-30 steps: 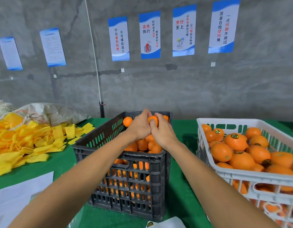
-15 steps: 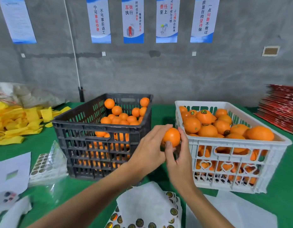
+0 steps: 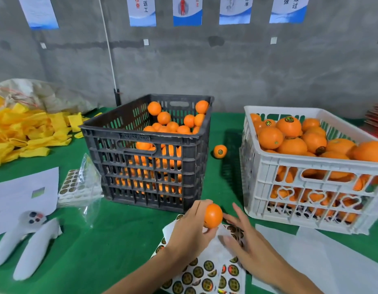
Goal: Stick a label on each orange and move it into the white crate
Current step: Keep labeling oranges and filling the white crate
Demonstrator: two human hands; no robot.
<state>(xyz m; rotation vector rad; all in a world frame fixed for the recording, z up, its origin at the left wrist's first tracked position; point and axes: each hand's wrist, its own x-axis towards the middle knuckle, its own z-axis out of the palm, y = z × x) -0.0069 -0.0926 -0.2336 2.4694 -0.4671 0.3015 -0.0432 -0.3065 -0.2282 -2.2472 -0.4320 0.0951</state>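
Left hand (image 3: 189,229) curled round one unlabelled orange (image 3: 213,215), held clear of the counter (image 3: 111,240) just above the label sheet (image 3: 207,272). Right hand (image 3: 247,236) just beside it, fingers extended and relaxed, holding nothing, tips down at the sheet's upper rows.

Risks noted from here:
- Grip on the fruit shallow, fingertips only; likely to slip once a label is pressed on from the right hand's side.
- Sheet partly covered by loose white backing paper (image 3: 215,240) under both hands; peeling could lift the whole sheet or fold a label onto itself.
- Labels rendered blurred; whether any is already lifted cannot be told.

Further out, beyond the right hand: white crate (image 3: 311,166), heaped to the rim; a dropped orange likely to roll off the pile. One labelled stray orange (image 3: 219,151) lying on the counter between it and the black crate (image 3: 150,149) beyond the left hand; easily overlooked.
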